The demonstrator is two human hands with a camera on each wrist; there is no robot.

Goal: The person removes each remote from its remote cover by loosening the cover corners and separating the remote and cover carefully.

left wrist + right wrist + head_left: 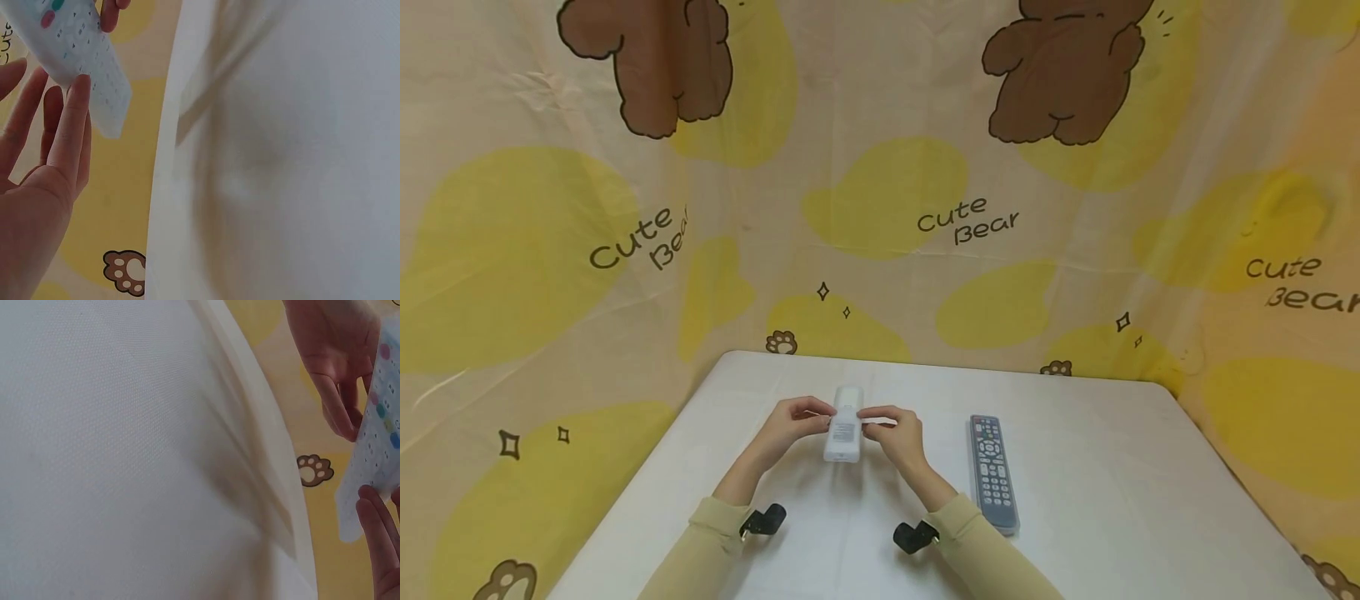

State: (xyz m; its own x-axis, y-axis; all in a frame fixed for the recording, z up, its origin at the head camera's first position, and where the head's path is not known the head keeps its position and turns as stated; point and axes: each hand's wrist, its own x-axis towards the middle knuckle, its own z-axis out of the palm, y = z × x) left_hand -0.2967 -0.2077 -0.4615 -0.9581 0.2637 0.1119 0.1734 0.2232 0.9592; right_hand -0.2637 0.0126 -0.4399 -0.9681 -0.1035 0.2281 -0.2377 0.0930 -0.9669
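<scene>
A white remote control [844, 433] is held above the table between both hands, its labelled back turned up toward the head camera. The left hand [795, 419] pinches its left edge between thumb and fingers. At the opposite edge, the right hand [901, 433] grips it the same way. Seen from the left wrist, the button face of the remote [94, 69] shows, with small coloured keys, and the left hand's fingers [70, 125] touch its edge. The right wrist view shows the remote [365, 462] tilted, with the right hand's fingers [378, 531] against it.
A grey remote control [992, 471] with many buttons lies face up on the white table [1112, 483], right of the hands. Behind the table hangs a yellow and beige curtain [880, 275] printed with bears. Each wrist carries a small black camera [765, 520].
</scene>
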